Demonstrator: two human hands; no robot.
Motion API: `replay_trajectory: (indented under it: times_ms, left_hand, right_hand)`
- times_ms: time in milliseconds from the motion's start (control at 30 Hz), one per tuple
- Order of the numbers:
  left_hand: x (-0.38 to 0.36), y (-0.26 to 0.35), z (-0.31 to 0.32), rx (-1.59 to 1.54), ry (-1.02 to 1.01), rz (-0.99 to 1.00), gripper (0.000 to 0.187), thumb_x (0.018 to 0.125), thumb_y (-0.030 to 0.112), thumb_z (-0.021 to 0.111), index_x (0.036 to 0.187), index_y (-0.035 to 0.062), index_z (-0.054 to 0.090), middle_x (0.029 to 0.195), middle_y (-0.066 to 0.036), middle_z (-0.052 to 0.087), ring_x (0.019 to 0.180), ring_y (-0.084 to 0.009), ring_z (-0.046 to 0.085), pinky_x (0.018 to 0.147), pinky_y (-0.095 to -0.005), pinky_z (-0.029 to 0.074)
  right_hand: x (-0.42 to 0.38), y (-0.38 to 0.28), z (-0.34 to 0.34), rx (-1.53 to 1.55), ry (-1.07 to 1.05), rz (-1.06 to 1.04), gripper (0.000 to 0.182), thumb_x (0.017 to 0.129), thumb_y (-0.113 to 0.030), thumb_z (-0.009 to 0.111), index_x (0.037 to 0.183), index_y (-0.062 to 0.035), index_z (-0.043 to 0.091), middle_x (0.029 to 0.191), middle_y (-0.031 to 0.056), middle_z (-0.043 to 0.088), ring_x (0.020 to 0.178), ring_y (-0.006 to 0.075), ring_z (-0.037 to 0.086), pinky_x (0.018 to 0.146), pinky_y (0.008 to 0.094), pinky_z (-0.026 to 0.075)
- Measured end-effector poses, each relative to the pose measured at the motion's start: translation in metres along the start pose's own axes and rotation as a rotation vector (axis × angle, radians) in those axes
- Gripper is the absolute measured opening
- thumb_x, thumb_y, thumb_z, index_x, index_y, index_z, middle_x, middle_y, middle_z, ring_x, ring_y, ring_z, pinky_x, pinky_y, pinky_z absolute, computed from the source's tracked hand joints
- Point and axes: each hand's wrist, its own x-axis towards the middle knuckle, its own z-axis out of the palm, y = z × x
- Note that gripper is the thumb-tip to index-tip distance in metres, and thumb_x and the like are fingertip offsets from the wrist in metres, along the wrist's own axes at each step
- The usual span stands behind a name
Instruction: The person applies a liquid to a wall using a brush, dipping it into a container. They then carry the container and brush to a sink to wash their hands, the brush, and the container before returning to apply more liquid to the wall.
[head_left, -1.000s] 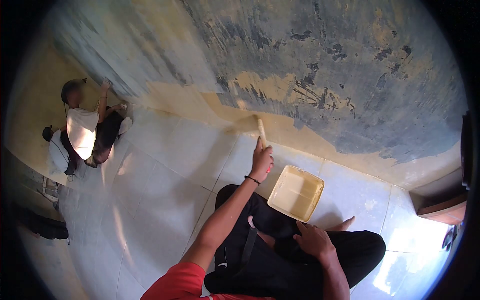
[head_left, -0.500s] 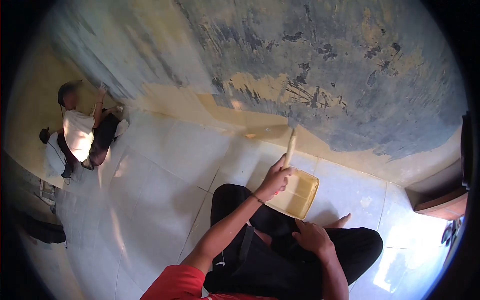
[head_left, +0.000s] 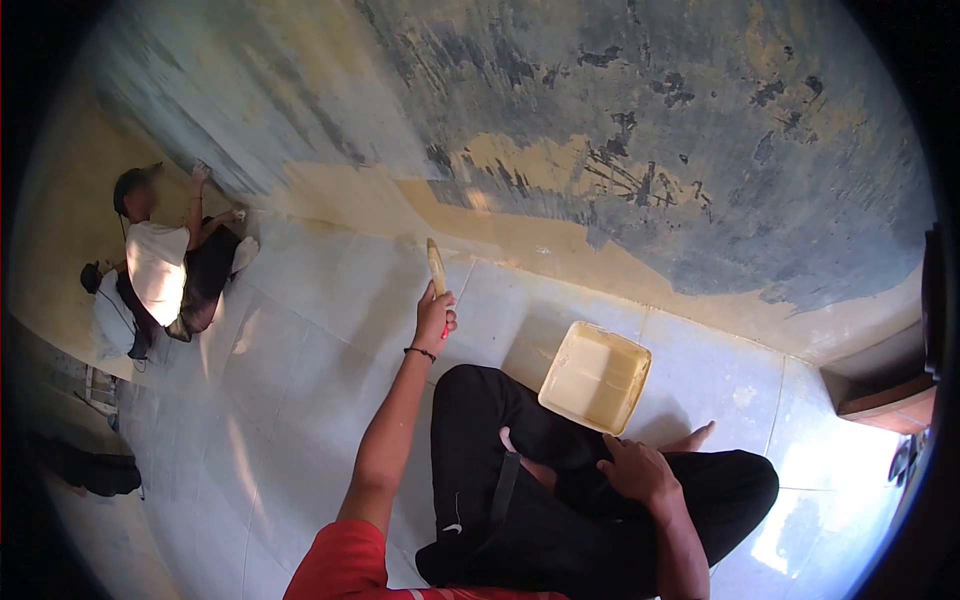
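My left hand (head_left: 432, 320) is wrapped round a paintbrush (head_left: 436, 265), whose beige-coated tip points up toward the foot of the wall (head_left: 700, 190); a bit of red shows below the fingers. A square tray (head_left: 553, 400) with beige paint in it sits on the floor in front of my crossed legs. My right hand (head_left: 640, 470) lies over my leg, fingers loosely apart, with a fingertip right at the tray's near corner. Nothing shows in that hand. The wall is patchy grey and yellow, with a beige band along its bottom.
Two people (head_left: 157, 265) sit by the wall on the left, one reaching toward it. Pale tiles (head_left: 330, 330) cover the floor. A brown wooden ledge (head_left: 885, 400) juts in at the right. Dark items (head_left: 90, 465) lie at the far left.
My left hand has swung left with the paintbrush, away from above the tray to the wall's lower edge further left. My right hand stays by the tray's corner.
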Motion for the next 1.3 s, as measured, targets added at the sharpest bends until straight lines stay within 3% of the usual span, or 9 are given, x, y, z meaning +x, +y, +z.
replay_trajectory:
  times_ms: [333,633,667,767,900,933,1067,1300]
  left_hand:
    - [0.060,-0.013,0.014,0.012,0.088,0.030,0.025,0.086,0.012,0.047,0.110,0.0166,0.042,0.080,-0.003,0.045,0.043,-0.0062,0.034,0.034,-0.0209,0.029]
    - [0.035,-0.033,0.061,0.020,-0.069,0.005,0.026,0.084,0.008,0.046,0.109,0.0154,0.042,0.077,-0.002,0.044,0.040,-0.0049,0.031,0.032,-0.0208,0.026]
    - [0.030,-0.034,0.066,0.031,-0.088,-0.012,0.033,0.084,0.008,0.046,0.116,0.0160,0.042,0.077,-0.002,0.044,0.040,-0.0052,0.031,0.032,-0.0211,0.027]
    - [0.006,-0.036,0.084,0.046,-0.148,-0.011,0.032,0.084,0.007,0.045,0.115,0.0155,0.043,0.078,-0.001,0.042,0.042,-0.0045,0.031,0.035,-0.0204,0.026]
    - [-0.017,-0.047,0.107,0.139,-0.203,-0.072,0.043,0.084,0.008,0.047,0.125,0.0183,0.041,0.077,-0.001,0.043,0.042,-0.0042,0.030,0.035,-0.0205,0.028]
    - [-0.018,-0.053,0.110,0.174,-0.244,-0.060,0.052,0.085,0.008,0.047,0.134,0.0201,0.035,0.076,-0.001,0.044,0.041,-0.0042,0.031,0.035,-0.0203,0.029]
    - [-0.023,-0.062,0.108,0.339,-0.352,-0.074,0.060,0.087,0.008,0.046,0.141,0.0217,0.026,0.075,0.000,0.044,0.042,-0.0042,0.034,0.035,-0.0204,0.030]
    - [-0.037,-0.054,0.111,0.323,-0.562,-0.096,0.060,0.085,0.011,0.048,0.141,0.0176,0.028,0.073,0.000,0.049,0.041,-0.0049,0.038,0.034,-0.0208,0.033]
  right_hand:
    - [0.003,-0.002,-0.003,-0.001,0.008,0.024,0.046,0.086,-0.031,0.053,0.120,-0.0002,0.046,0.096,0.0233,0.061,0.093,0.0380,0.059,0.083,0.0467,0.045]
    - [0.000,-0.002,-0.001,0.010,0.073,-0.043,0.046,0.085,-0.031,0.055,0.120,-0.0007,0.049,0.098,0.0230,0.061,0.094,0.0373,0.059,0.083,0.0461,0.045]
    - [0.000,-0.001,-0.001,0.013,0.074,-0.044,0.046,0.085,-0.031,0.055,0.120,-0.0007,0.049,0.098,0.0230,0.061,0.094,0.0373,0.059,0.083,0.0461,0.045]
    - [-0.001,-0.001,0.001,0.011,0.086,-0.057,0.047,0.085,-0.031,0.055,0.121,-0.0010,0.048,0.099,0.0229,0.061,0.095,0.0366,0.059,0.084,0.0455,0.045]
    - [-0.002,-0.006,-0.003,-0.001,0.056,-0.036,0.048,0.085,-0.031,0.055,0.122,-0.0012,0.047,0.100,0.0223,0.061,0.096,0.0364,0.058,0.085,0.0452,0.044]
    - [-0.003,-0.007,-0.003,-0.016,0.053,-0.030,0.048,0.085,-0.031,0.054,0.123,-0.0011,0.047,0.099,0.0222,0.061,0.095,0.0363,0.058,0.085,0.0452,0.044]
    - [-0.002,-0.007,-0.005,-0.022,-0.005,0.005,0.048,0.087,-0.030,0.051,0.125,-0.0015,0.045,0.105,0.0228,0.059,0.099,0.0364,0.057,0.087,0.0455,0.043]
    - [0.002,-0.005,0.001,-0.012,0.037,-0.009,0.048,0.086,-0.031,0.053,0.123,-0.0014,0.047,0.101,0.0225,0.061,0.096,0.0363,0.058,0.085,0.0457,0.044]
